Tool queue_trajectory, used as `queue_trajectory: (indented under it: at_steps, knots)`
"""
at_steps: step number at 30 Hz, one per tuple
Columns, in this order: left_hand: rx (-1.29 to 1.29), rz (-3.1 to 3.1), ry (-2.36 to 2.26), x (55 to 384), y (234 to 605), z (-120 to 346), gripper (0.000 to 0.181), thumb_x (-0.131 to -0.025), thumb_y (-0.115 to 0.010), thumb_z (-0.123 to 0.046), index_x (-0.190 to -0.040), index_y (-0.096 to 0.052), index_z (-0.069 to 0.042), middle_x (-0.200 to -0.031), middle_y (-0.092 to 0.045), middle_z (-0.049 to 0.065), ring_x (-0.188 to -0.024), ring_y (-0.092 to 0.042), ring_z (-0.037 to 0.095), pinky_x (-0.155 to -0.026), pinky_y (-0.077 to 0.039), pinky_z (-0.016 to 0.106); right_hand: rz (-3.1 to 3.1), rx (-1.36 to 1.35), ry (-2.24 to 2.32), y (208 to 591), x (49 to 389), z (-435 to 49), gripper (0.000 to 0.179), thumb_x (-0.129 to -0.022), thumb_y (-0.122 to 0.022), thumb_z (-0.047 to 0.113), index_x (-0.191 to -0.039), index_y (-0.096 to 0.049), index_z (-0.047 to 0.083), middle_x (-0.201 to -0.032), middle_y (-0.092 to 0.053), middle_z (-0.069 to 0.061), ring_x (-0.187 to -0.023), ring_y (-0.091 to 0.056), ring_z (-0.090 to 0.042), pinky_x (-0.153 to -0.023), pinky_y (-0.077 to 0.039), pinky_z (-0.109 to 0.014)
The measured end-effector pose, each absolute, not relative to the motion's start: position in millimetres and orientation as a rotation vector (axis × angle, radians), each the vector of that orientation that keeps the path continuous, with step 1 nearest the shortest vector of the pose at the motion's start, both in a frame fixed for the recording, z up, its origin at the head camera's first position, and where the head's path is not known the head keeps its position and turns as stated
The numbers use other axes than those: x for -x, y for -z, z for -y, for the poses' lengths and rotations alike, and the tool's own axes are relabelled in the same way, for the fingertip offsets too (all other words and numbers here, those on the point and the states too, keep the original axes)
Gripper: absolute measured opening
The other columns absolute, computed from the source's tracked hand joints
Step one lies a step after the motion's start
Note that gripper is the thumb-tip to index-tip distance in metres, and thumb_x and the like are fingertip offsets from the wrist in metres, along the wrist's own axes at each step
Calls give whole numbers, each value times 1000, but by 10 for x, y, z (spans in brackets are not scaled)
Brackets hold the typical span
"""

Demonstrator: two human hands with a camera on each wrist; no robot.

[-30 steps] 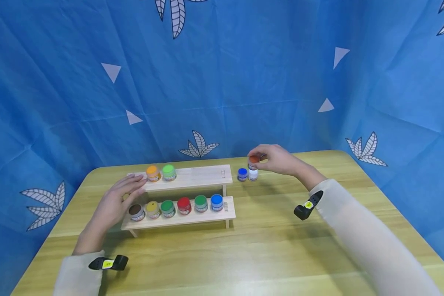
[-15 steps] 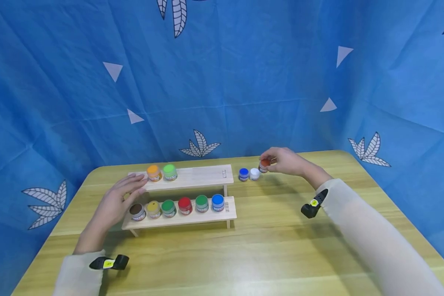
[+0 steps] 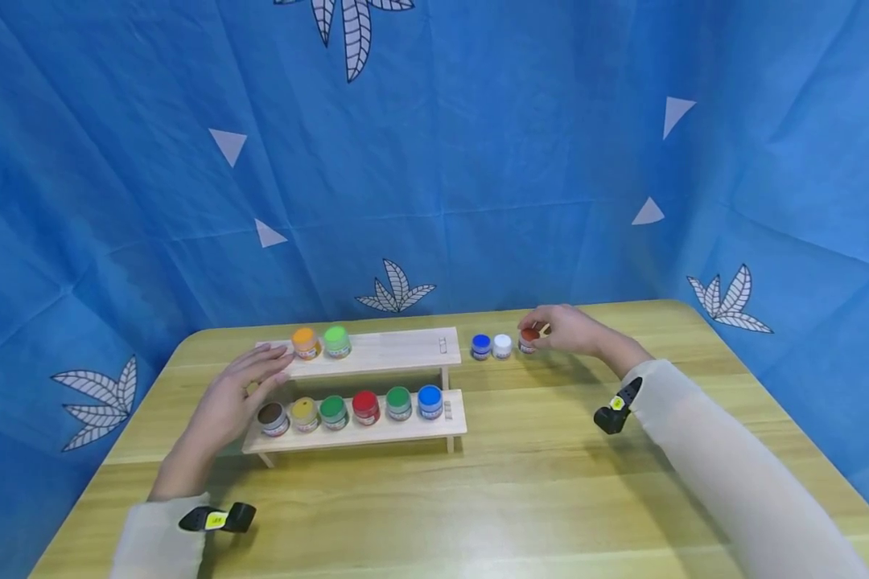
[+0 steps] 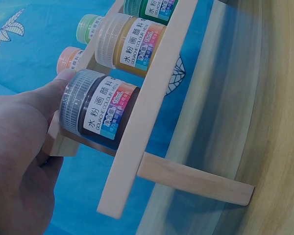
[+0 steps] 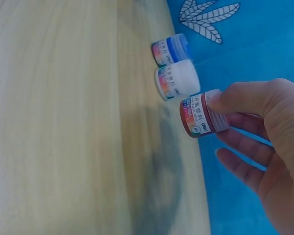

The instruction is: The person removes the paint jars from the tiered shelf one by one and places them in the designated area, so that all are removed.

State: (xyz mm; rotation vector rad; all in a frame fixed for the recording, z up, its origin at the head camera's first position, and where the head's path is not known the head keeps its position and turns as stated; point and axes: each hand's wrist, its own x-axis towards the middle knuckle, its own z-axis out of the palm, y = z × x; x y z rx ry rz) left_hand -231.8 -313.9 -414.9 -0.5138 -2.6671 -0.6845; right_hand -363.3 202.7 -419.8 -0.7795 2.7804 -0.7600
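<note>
In the head view, my right hand (image 3: 568, 330) pinches the lid of a reddish-brown gouache paint jar (image 5: 198, 115) between thumb and fingers. The jar is at or just above the table, right of a white paint jar (image 3: 502, 346) and a blue-lidded one (image 3: 481, 346). My left hand (image 3: 235, 394) holds the left end of the two-tier wooden rack (image 3: 398, 351), thumb at the front of the upper shelf and fingers over its end. Close to that thumb stands a dark brown paint jar (image 4: 100, 110) on the lower shelf. Orange (image 3: 306, 342) and light green (image 3: 337, 342) jars stand on the upper shelf.
The lower shelf (image 3: 355, 435) carries several more jars: yellow (image 3: 305, 413), green, red (image 3: 366, 407), green and blue (image 3: 430, 401). A blue curtain with leaf prints (image 3: 434, 161) hangs behind the wooden table (image 3: 507, 490) and along its sides.
My right hand has moved right and down with the reddish-brown jar, from above the white jar to the spot right of it. The left hand has stayed at the rack.
</note>
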Motion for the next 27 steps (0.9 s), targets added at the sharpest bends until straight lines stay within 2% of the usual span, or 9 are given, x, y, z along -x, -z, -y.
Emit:
queue_trajectory:
  at_steps: [8, 19, 27]
  knots:
    - [497, 2683, 687, 2311, 4144, 3139, 40, -99, -59, -31, -134, -62, -11, -141, -54, 11, -137, -37, 39, -106, -31, 65, -2780, 853, 798, 4329, 3653, -2036, 35, -91, -70, 14, -123, -66, 1, -116, -65, -10, -107, -61, -28, -91, -52, -47]
    - [472, 2697, 690, 2310, 4140, 3125, 41, -99, -59, -32, -134, -62, -11, -141, -54, 11, -138, -36, 38, -107, -30, 64, -2790, 883, 829, 4437, 3665, -2032, 33, -89, -73, 18, -120, -70, 7, -113, -66, -6, -104, -61, -26, -89, -53, -44]
    - [480, 2680, 687, 2310, 4150, 3136, 40, -99, -60, -31, -133, -62, -10, -140, -55, 11, -137, -37, 38, -107, -31, 64, -2769, 881, 858, 4450, 3672, -2037, 34, -90, -72, 16, -122, -68, 5, -115, -65, -8, -106, -61, -26, -89, -53, -45]
